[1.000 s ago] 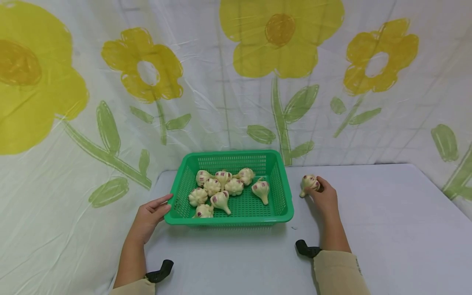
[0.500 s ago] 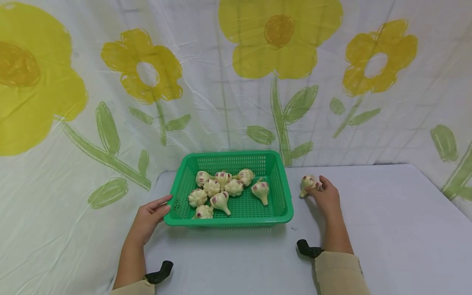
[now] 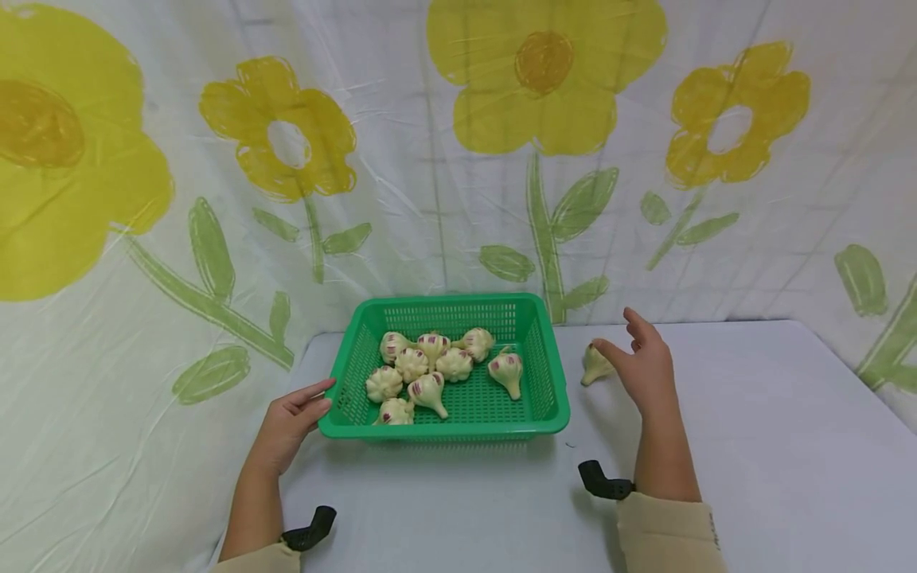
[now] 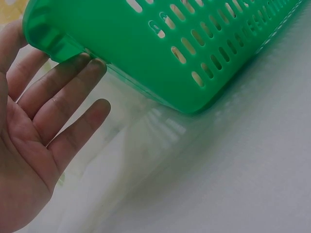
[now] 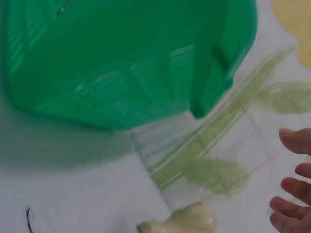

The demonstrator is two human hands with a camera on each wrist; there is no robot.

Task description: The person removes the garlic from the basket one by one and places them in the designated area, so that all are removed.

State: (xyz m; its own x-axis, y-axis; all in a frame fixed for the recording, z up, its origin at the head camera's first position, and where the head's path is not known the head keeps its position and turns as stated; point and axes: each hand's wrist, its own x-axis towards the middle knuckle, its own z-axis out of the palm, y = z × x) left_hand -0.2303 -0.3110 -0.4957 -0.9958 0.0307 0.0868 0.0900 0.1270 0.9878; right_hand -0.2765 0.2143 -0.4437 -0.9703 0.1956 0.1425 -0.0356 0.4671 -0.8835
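My left hand (image 3: pixel 282 430) is at the left side of a green plastic basket (image 3: pixel 444 428), its fingertips touching the rim. In the left wrist view the fingers (image 4: pixel 63 104) reach out fairly straight under the basket's rim. Several garlic bulbs (image 3: pixel 427 390) with purple markings lie in the basket, mostly to its left. Right of the basket, one garlic bulb (image 3: pixel 596 366) rests on the table, partly hidden behind my right thumb. My right hand (image 3: pixel 648 370) is just beside that bulb, thumb and fingers spread with nothing between them. The right wrist view shows the same bulb low in the picture.
A white cloth covers the table (image 3: pixel 774 446). Behind it hangs a curtain (image 3: pixel 401 199) printed with yellow flowers, close to the basket's back rim. A small dark thread-like mark (image 3: pixel 570 445) is on the cloth near the basket's front right corner.
My right hand has let go of the garlic bulb, spread its fingers and shifted a little right. The bulb stays on the table. My left hand and the basket have hardly moved.
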